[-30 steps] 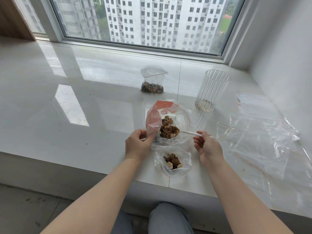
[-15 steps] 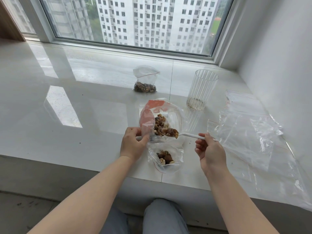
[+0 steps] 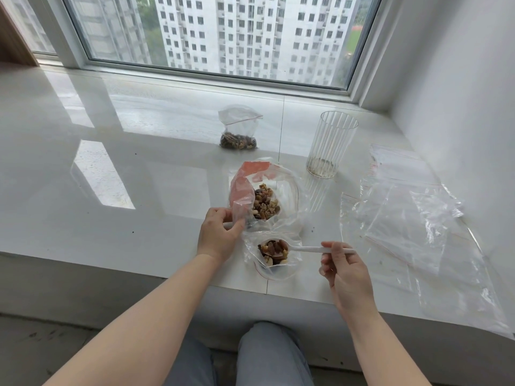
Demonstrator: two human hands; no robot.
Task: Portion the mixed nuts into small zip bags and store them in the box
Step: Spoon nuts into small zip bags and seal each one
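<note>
The glossy white stone bench (image 3: 117,190) fills the view, a window running along its 12 o'clock edge. At 3 o'clock a loose heap of empty clear plastic bags (image 3: 412,218) lies crumpled. Both bare forearms reach up from 6 o'clock. The left hand (image 3: 220,235) sits palm down, thumb and fingers pinching the folded lip of the large bag of mixed nuts (image 3: 264,203), a clear sack with a red panel, lying open at centre. The right hand (image 3: 345,267), at 4 o'clock of that sack, has its fingers curled round the handle of a white plastic spoon (image 3: 303,248), held level with its bowl pointing toward 9 o'clock. The bowl, heaped with nuts, hangs over the mouth of the small zip bag (image 3: 274,259), which lies open just at 6 o'clock of the large bag with nuts inside. A ribbed clear glass (image 3: 331,144) stands upright at 1 o'clock. A filled zip bag (image 3: 239,128) stands at 12 o'clock.
</note>
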